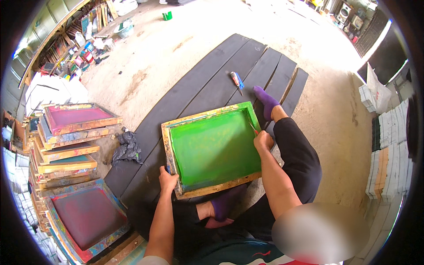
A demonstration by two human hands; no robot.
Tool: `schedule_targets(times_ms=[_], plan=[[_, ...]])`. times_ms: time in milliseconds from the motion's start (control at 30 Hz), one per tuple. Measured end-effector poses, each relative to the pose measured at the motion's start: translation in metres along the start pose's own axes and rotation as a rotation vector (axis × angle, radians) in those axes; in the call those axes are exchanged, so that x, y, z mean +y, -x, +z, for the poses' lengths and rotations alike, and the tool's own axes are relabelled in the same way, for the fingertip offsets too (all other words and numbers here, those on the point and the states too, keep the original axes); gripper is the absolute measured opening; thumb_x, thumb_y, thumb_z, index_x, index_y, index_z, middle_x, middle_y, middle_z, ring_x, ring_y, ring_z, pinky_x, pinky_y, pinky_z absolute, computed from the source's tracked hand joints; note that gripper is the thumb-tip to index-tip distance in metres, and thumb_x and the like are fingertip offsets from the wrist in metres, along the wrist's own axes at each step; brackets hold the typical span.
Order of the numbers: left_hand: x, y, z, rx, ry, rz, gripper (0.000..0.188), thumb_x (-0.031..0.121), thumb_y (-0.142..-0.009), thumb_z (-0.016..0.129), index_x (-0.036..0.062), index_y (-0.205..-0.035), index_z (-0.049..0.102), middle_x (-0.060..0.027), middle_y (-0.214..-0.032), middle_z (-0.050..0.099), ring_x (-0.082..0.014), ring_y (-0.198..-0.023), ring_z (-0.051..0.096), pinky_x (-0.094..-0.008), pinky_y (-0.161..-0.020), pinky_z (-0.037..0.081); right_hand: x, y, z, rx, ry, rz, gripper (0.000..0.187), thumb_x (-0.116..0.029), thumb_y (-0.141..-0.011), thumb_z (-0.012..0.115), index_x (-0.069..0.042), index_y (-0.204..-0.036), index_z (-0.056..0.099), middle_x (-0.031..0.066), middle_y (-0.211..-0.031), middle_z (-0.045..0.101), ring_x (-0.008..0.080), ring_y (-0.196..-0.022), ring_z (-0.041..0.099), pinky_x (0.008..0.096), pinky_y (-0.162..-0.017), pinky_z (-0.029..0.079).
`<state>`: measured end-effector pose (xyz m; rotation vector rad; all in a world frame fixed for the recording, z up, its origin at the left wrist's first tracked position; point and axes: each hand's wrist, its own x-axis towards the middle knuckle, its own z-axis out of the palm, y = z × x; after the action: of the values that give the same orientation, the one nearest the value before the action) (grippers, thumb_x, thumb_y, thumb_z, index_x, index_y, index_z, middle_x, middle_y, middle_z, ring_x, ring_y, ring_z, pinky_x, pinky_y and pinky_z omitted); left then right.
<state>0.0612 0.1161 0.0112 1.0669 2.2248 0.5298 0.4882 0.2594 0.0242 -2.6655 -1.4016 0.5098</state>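
Observation:
A wooden-framed printing screen point(212, 150) with bright green mesh lies tilted across my lap. My left hand point(168, 180) is closed around the frame's left side, near its lower corner. At the inner right edge, my right hand point(263, 141) grips a slim tool point(253, 128) with a reddish handle. Its narrow tip points to the frame's inside corner, where green meets the wood; I cannot tell its exact kind. Beyond the screen, a hand tool with a red, white and blue handle point(236, 79) rests on the dark boards.
Long dark boards point(221, 57) lie under me. At left, used screens are stacked point(79, 119), with a dark red one point(88, 216) nearer. A crumpled black bag point(126, 148) sits beside them. White bundles point(393, 168) are piled at right. A green bucket point(167, 16) stands far off.

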Motion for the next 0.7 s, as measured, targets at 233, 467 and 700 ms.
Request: schedule_targets(times_ms=[233, 467, 700], plan=[[-0.009, -0.011, 0.006, -0.06, -0.01, 0.006, 0.085, 0.016, -0.069, 0.082, -0.0033, -0.14, 0.038, -0.0337, -0.12, 0.063, -0.0477, -0.112, 0.064, -0.0496, -0.095, 0.051, -0.003, 0.01, 0.007, 0.066, -0.052, 0.136, 0.022, -0.019, -0.093, 0.061, -0.004, -0.103, 0.073, 0.0234, -0.107, 0.073, 0.0406, -0.105, 0.071, 0.0506, -0.088, 0.056], [-0.028, -0.014, 0.003, -0.027, 0.048, 0.014, 0.087, 0.018, -0.068, 0.083, -0.0045, -0.138, 0.038, -0.0349, -0.117, 0.064, -0.0496, -0.109, 0.064, -0.0511, -0.094, 0.051, -0.02, 0.006, 0.022, 0.209, -0.169, 0.185, 0.023, -0.025, -0.091, 0.066, -0.009, -0.106, 0.072, 0.0191, -0.107, 0.074, 0.0396, -0.102, 0.071, 0.0508, -0.087, 0.055], [-0.034, 0.01, 0.007, -0.014, 0.161, -0.038, 0.084, 0.021, -0.068, 0.084, -0.0036, -0.134, 0.038, -0.0361, -0.115, 0.062, -0.0523, -0.109, 0.062, -0.0526, -0.094, 0.05, -0.061, -0.006, -0.022, 0.273, -0.108, -0.051, 0.026, -0.024, -0.088, 0.069, -0.013, -0.111, 0.072, 0.0164, -0.107, 0.074, 0.0369, -0.103, 0.071, 0.0497, -0.087, 0.056]])
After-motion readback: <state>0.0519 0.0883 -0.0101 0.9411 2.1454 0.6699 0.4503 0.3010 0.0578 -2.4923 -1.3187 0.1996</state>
